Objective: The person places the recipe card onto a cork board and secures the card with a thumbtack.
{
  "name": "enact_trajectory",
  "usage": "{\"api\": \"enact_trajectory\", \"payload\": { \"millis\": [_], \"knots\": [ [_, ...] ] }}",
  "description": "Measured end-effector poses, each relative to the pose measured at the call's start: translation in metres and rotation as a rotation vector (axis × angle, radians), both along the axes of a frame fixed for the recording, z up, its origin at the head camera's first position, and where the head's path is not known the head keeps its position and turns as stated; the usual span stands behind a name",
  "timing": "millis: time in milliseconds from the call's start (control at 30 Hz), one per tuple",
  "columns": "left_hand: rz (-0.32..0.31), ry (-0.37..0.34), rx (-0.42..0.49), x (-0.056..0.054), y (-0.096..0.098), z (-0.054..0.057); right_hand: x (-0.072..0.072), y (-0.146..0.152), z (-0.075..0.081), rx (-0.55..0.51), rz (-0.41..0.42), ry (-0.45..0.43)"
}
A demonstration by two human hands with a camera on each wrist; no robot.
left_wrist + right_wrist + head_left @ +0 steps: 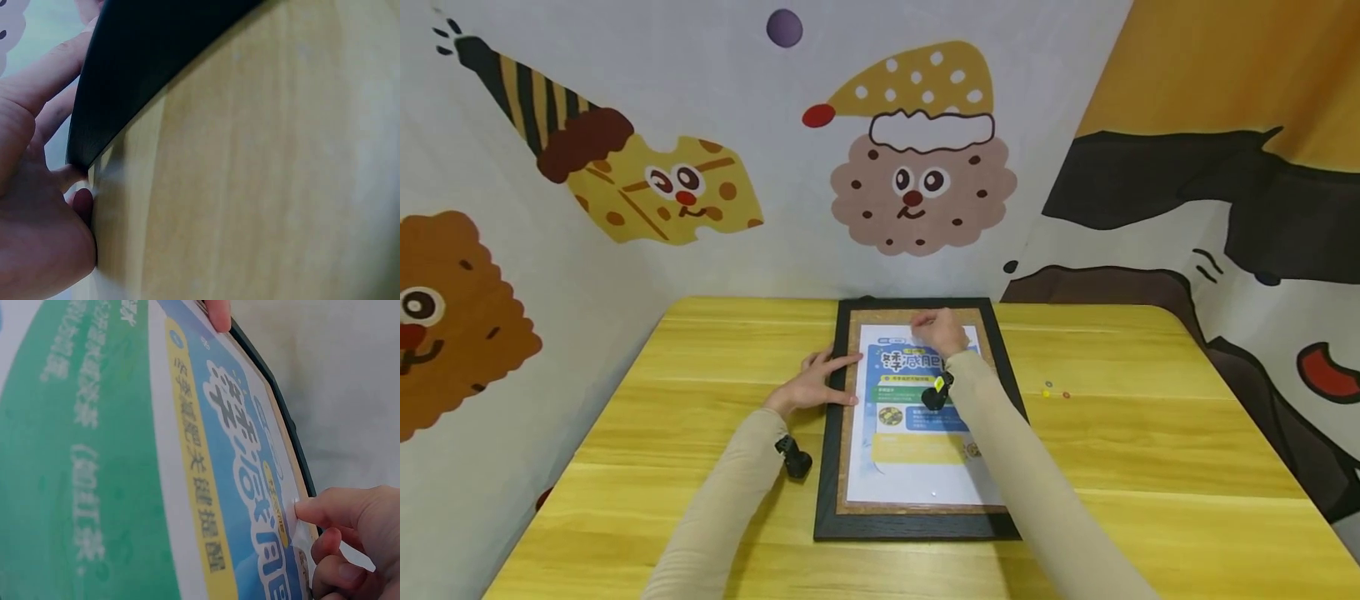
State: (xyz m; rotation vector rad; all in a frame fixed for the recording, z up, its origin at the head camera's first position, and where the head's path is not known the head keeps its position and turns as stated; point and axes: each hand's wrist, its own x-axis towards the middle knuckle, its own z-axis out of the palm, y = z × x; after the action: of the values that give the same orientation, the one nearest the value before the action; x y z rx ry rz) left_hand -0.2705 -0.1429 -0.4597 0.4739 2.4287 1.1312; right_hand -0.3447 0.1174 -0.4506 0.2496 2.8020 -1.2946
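A black-framed cork board (832, 467) lies flat on the yellow wooden table (1150, 433), and a blue, green and white poster (917, 475) lies on it. My left hand (816, 382) rests on the frame's left side (144, 56) with straight, spread fingers (37, 81); one fingertip (219, 314) touches the poster's edge. My right hand (936, 331) is at the poster's top edge (112, 456). Its index finger and thumb (350, 519) pinch a small clear piece (299, 520) against the paper near the title.
Two or three small coloured pins (1056, 390) lie on the table right of the frame. Cloth walls printed with cartoon figures (917, 167) close in the table at the back and both sides. Bare wood (262, 187) shows left and right of the frame.
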Motion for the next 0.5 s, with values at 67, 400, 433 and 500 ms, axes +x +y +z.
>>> {"api": "enact_trajectory", "payload": {
  "millis": [67, 400, 433, 500],
  "knots": [
    [-0.001, 0.000, 0.005, 0.0002, -0.0002, -0.0002, -0.0001, 0.0011, -0.0016, 0.000, -0.004, 0.005],
    [0.006, 0.004, -0.007, 0.0021, 0.0005, -0.0003, 0.0044, 0.0069, -0.0067, 0.003, 0.035, 0.046],
    [0.010, 0.004, -0.006, 0.0017, 0.0004, -0.0006, 0.0051, 0.0070, -0.0068, 0.007, 0.040, 0.053],
    [0.016, 0.005, -0.005, 0.0011, 0.0001, -0.0014, 0.0067, 0.0068, -0.0068, 0.011, 0.055, 0.061]
  ]
}}
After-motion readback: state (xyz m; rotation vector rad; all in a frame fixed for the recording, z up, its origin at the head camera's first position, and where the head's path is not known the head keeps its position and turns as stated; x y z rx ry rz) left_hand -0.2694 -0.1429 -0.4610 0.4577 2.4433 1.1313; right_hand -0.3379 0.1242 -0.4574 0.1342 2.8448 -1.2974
